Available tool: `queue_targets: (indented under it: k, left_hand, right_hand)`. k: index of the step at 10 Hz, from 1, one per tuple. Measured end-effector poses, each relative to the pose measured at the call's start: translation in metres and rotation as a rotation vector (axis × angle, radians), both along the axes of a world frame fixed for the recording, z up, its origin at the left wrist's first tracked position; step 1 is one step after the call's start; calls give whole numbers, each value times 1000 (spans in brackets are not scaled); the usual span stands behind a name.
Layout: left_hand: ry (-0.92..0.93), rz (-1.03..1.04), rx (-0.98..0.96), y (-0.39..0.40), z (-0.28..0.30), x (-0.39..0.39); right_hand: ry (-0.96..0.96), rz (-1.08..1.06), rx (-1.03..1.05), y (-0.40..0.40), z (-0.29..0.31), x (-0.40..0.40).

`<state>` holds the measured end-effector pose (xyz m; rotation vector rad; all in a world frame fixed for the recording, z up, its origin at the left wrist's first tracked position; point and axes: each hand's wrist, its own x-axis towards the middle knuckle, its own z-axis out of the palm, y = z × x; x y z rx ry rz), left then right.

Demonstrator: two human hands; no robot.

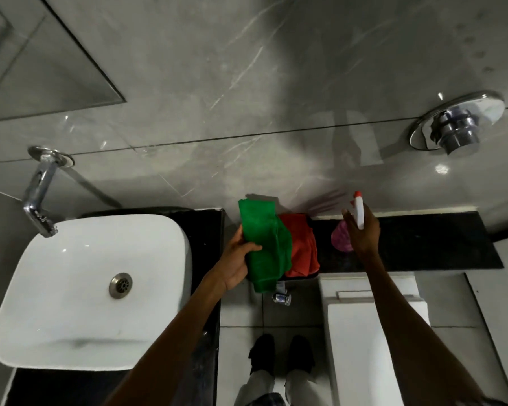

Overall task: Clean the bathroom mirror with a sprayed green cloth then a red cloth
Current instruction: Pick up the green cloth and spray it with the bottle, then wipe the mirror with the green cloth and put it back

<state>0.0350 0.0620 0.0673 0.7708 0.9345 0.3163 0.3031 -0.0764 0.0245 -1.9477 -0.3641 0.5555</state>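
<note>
- Left hand (238, 259) grips green cloth (264, 241); right hand (362, 230) holds spray bottle (359, 212) at its three o'clock.
- Step judged: wetting cloth. Next: aim nozzle left, squeeze.

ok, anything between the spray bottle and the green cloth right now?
Nothing visible. The left hand holds the green cloth up in the open, and the right hand grips the spray bottle just to its right. The red cloth lies behind and below the green one, not across the gap between them.
</note>
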Motion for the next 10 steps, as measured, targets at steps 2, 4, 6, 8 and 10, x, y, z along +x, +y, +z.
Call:
queue_targets:
  k: [2,4,6,8,10]
  left_hand:
    - [6,18,-14,4,-1,-14]
    - [-78,-14,44,3,36,-37]
    - [-164,-114,71,19,102,-91]
    - [-346,-248,301,76,204,-158]
    - [-326,-132,845,168,331,-224]
  right_hand:
    - [52,52,-103,-19,0,0]
    - [172,-148,-324,-56,3,-44]
    - [485,286,22,16,103,-182]
    - [865,574,496,115,240,-274]
    - [423,414,824,223,383,-342]
